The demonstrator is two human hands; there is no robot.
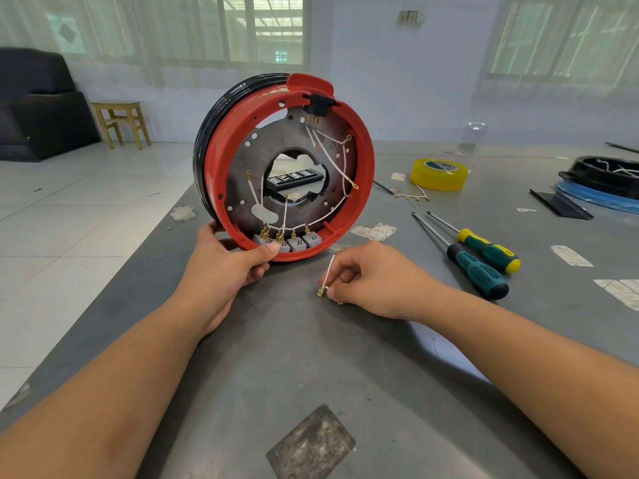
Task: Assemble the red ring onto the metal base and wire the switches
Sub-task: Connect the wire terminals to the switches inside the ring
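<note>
Your left hand [228, 267] grips the upright round red plastic ring [221, 157]; your right hand [373, 281] pinches a short white wire [330, 271].

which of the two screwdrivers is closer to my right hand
The one with the dark teal and black handle. It lies just left of the green and yellow-handled one, so it sits nearer your right hand.

Upright red ring [287, 171], short wire [330, 271] in fingers [337, 283]
</note>
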